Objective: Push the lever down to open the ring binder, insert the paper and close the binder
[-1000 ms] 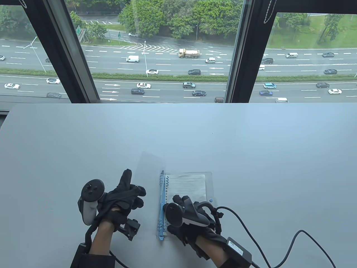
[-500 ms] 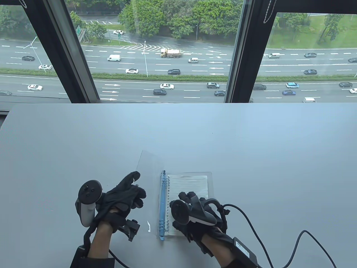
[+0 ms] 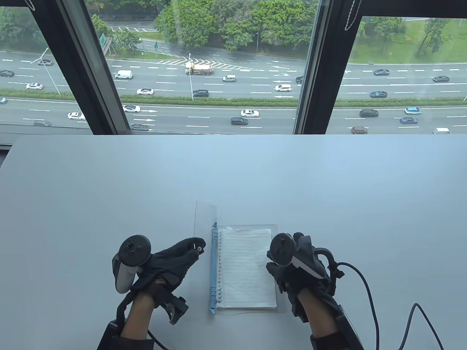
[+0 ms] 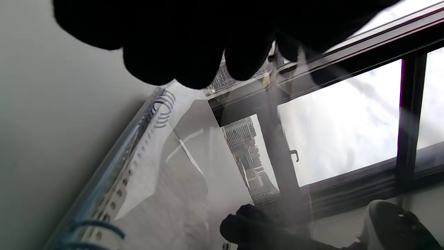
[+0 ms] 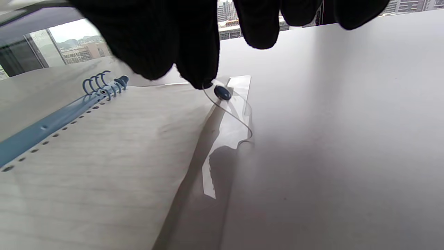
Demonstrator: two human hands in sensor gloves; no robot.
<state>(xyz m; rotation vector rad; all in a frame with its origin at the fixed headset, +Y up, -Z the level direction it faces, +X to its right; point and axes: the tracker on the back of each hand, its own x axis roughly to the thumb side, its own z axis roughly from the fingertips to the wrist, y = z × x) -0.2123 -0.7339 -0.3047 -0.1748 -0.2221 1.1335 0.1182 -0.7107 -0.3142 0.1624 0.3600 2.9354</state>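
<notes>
Left hand swings the clear cover over; right hand pinches the snap flap.

The left hand pinches the upright cover just left of the blue spine, whose long axis runs away from the person. The right hand pinches the flap's stud at the paper's right edge. The binder lies between both hands on the desk, so the cover must fall rightward. Only the right wrist view shows the stud; the table view hides it.
</notes>
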